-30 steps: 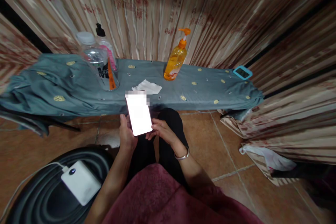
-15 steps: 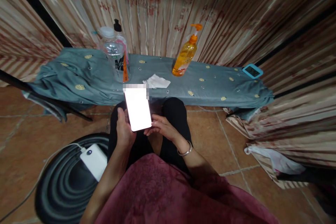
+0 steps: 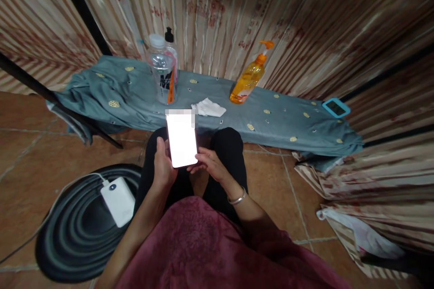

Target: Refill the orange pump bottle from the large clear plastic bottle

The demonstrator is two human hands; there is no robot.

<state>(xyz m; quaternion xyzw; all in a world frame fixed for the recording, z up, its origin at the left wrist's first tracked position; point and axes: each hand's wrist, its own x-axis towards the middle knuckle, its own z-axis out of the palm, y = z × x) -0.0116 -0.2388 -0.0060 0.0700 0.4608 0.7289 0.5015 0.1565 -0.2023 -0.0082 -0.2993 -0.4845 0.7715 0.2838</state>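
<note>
Phone (image 3: 182, 140), one, lit white screen, held above lap in front of low cloth-covered bench (image 3: 288, 119). Left hand (image 3: 163, 165) wrapped around phone's left edge; right hand (image 3: 210, 166) supporting lower right corner, fingers curled. Counted on bench: three bottles, namely clear bottle (image 3: 162, 72), dark-capped pump bottle (image 3: 171, 52) behind it, orange pump bottle (image 3: 250, 76); one white tissue (image 3: 208, 107); one blue device (image 3: 335, 107). One white power bank (image 3: 118, 200) noted on dark round mat (image 3: 74, 235), floor left.
</note>
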